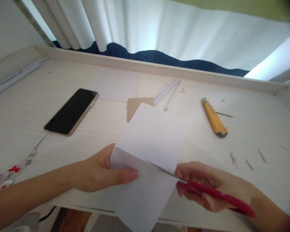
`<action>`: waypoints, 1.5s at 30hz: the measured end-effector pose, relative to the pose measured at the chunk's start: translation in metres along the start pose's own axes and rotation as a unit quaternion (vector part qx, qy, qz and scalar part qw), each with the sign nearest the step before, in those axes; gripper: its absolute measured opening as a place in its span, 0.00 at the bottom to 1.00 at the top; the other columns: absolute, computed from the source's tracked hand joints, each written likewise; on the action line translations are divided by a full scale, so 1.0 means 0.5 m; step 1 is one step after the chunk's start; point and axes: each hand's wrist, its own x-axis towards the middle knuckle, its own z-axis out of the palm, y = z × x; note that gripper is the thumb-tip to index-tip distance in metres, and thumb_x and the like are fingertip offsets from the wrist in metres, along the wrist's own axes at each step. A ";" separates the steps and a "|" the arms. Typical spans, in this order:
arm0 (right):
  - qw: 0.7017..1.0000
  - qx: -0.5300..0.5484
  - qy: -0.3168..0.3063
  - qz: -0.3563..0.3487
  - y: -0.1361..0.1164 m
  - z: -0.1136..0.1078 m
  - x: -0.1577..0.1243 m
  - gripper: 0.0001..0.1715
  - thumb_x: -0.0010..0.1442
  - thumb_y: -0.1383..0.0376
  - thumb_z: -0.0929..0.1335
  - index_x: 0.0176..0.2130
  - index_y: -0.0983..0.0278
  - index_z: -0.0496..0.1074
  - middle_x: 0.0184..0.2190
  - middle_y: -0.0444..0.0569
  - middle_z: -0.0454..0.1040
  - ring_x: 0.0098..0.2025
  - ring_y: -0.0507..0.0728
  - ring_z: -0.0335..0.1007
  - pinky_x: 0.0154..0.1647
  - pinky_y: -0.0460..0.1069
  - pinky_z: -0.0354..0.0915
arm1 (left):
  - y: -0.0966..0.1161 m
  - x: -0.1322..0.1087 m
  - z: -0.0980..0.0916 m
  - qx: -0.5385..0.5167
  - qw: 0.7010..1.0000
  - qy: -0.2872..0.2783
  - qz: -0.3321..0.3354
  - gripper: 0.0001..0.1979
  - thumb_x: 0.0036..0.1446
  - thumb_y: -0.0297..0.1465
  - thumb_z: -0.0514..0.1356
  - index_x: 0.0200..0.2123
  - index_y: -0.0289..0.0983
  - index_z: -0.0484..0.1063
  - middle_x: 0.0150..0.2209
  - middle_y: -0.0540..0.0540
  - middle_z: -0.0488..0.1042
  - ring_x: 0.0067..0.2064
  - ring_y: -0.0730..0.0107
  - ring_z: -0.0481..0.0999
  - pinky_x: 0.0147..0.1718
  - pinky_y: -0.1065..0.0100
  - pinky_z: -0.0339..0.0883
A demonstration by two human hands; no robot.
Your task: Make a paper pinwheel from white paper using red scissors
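My left hand (pixel 103 172) grips a sheet of white paper (pixel 149 135) by its left edge, thumb on top and the other fingers hidden underneath. A crease or cut line crosses the sheet from the left edge toward the right. In my right hand (pixel 203 183) is a pair of scissors (pixel 215 193) with red handles. One blade lies over the paper along that line, its tip near the sheet's middle; the other blade is hidden below the sheet. The paper is held above the front part of the desk, its lower corner reaching past the front edge.
A phone (pixel 71 111) with a beaded strap (pixel 14 169) lies at left. Behind the paper are a brown card (pixel 137 108), another white sheet (pixel 116 83) and thin white strips (pixel 168 91). A yellow utility knife (pixel 214 118) and small shavings (pixel 249 164) lie right on the desk (pixel 106 129).
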 end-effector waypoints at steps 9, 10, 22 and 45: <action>0.999 0.016 -0.004 0.038 -0.011 -0.004 0.001 0.22 0.46 0.51 0.68 0.32 0.66 0.66 0.25 0.45 0.65 0.23 0.46 0.55 0.20 0.42 0.53 | 0.000 -0.002 0.002 0.004 1.000 0.021 -0.016 0.16 0.51 0.20 0.56 0.42 0.41 0.70 0.33 0.55 0.77 0.31 0.78 0.76 0.29 0.78 0.70; 0.999 0.013 -0.007 0.037 -0.017 -0.004 0.001 0.22 0.45 0.51 0.68 0.31 0.67 0.65 0.25 0.45 0.64 0.23 0.46 0.55 0.20 0.42 0.53 | 0.001 -0.002 0.003 0.003 1.000 0.022 -0.015 0.15 0.51 0.20 0.56 0.41 0.41 0.71 0.33 0.55 0.77 0.31 0.78 0.76 0.30 0.78 0.70; 0.999 0.026 0.016 0.043 -0.022 -0.005 0.004 0.18 0.43 0.57 0.71 0.28 0.68 0.66 0.20 0.41 0.65 0.17 0.43 0.54 0.13 0.38 0.50 | 0.000 -0.004 0.006 -0.018 0.999 0.022 -0.023 0.16 0.52 0.20 0.55 0.41 0.43 0.71 0.33 0.57 0.77 0.31 0.78 0.76 0.30 0.78 0.70; 0.998 0.056 0.001 0.006 -0.019 -0.006 0.006 0.24 0.43 0.50 0.70 0.26 0.69 0.65 0.19 0.39 0.61 0.16 0.41 0.49 0.13 0.38 0.45 | -0.001 -0.006 0.006 -0.009 0.999 0.040 -0.031 0.14 0.50 0.23 0.58 0.40 0.41 0.72 0.30 0.55 0.78 0.29 0.76 0.76 0.27 0.78 0.70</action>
